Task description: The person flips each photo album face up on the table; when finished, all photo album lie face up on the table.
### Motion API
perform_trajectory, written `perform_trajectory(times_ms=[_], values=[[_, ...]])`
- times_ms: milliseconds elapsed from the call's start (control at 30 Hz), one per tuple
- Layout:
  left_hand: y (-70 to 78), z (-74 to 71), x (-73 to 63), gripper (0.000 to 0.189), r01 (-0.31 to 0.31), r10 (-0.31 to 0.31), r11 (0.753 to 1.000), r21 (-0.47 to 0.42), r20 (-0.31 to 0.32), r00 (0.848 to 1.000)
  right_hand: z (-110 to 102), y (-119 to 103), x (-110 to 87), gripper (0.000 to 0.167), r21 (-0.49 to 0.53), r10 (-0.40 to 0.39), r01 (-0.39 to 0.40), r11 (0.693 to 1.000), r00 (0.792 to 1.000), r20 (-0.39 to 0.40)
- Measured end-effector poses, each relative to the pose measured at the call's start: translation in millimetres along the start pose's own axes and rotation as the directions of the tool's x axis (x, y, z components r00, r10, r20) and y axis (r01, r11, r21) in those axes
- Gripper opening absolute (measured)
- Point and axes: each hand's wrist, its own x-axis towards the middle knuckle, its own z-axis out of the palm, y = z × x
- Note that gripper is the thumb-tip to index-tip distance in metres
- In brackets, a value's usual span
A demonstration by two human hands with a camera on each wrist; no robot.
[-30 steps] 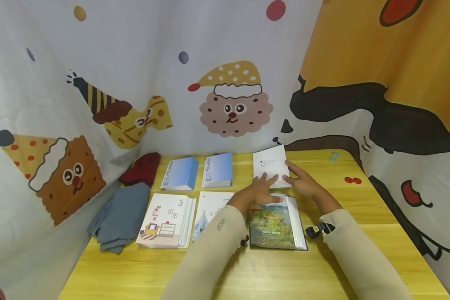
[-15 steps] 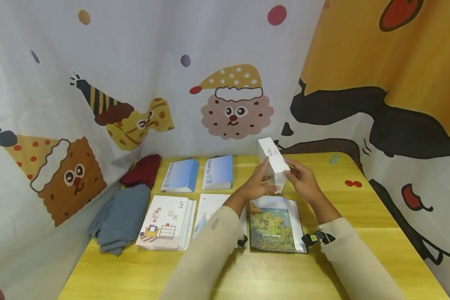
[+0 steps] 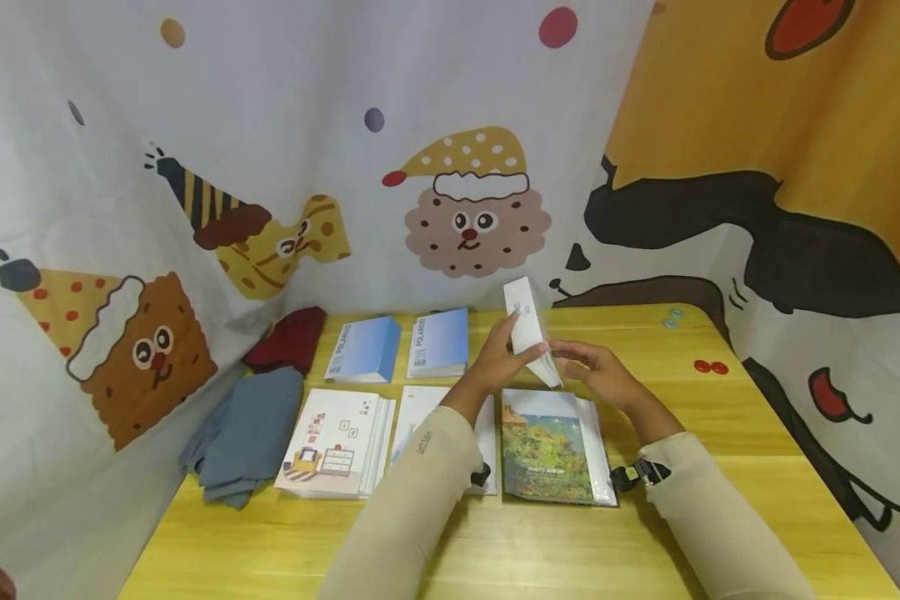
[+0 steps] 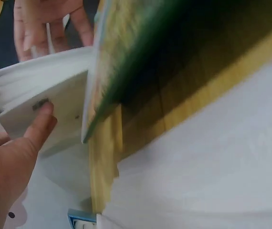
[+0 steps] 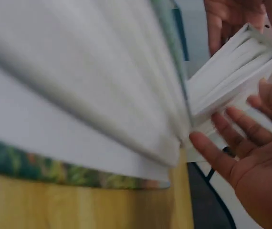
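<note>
A white photo album (image 3: 524, 312) is tilted up on edge at the back of the table, its spine facing me. My left hand (image 3: 493, 360) grips it, with the thumb laid across the spine in the head view. The right hand (image 3: 606, 377) is just to its right, fingers spread and slightly bent. In the right wrist view the right hand's fingers (image 5: 243, 131) are beside the album's page side; whether they touch it is unclear. In front of both hands lies a photo album with a garden painting (image 3: 546, 458) on its cover.
Two blue albums (image 3: 363, 348) lie at the back left. White illustrated albums (image 3: 333, 442) lie in front of them, one partly behind my left sleeve. Grey cloth (image 3: 251, 433) and dark red cloth (image 3: 288, 337) are at the left edge. Red discs (image 3: 711, 367) and pale blue rings (image 3: 672, 317) lie right.
The white album was lying flat, then both hands raised it on edge. Since then it has shifted slightly left in my left hand, and the right hand's fingers have loosened from it.
</note>
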Motion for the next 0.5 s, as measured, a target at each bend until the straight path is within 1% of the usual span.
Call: perform_trajectory(times_ms=[67, 167, 200, 267, 367, 400, 500], values=[[-2.2, -1.2, 0.8, 0.095, 0.030, -0.029, 0.998, 0.053, -0.022, 0.999, -0.4, 4.4, 0.9, 0.049, -0.049, 0.061, -0.061, 0.997, 0.998, 0.005], [-6.4, -1.5, 2.6, 0.095, 0.063, -0.061, 0.995, 0.082, -0.026, 0.998, -2.3, 11.2, 1.7, 0.055, -0.110, 0.154, -0.154, 0.982, 0.988, -0.012], [-7.9, -1.3, 3.6, 0.091, 0.063, -0.061, 0.994, 0.086, -0.028, 0.998, -3.3, 13.4, 1.7, 0.058, -0.130, 0.177, -0.177, 0.976, 0.984, -0.016], [-10.5, -1.2, 4.9, 0.085, 0.054, -0.052, 0.994, 0.093, -0.024, 0.998, -4.8, 17.9, 1.9, 0.061, -0.137, 0.213, -0.214, 0.967, 0.977, -0.023], [-14.3, -1.1, 6.1, 0.079, 0.037, -0.038, 0.996, 0.087, 0.006, 0.999, -5.6, 24.5, 2.2, 0.062, -0.138, 0.255, -0.258, 0.956, 0.966, -0.043], [-15.3, -1.3, 6.1, 0.079, 0.041, -0.043, 0.995, 0.090, 0.017, 0.999, -5.9, 25.9, 2.0, 0.061, -0.135, 0.263, -0.268, 0.954, 0.963, -0.050], [-19.0, -2.4, 5.0, 0.085, 0.091, -0.097, 0.991, 0.101, 0.052, 0.994, -6.1, 28.3, 1.3, 0.060, -0.127, 0.287, -0.295, 0.947, 0.955, -0.077]])
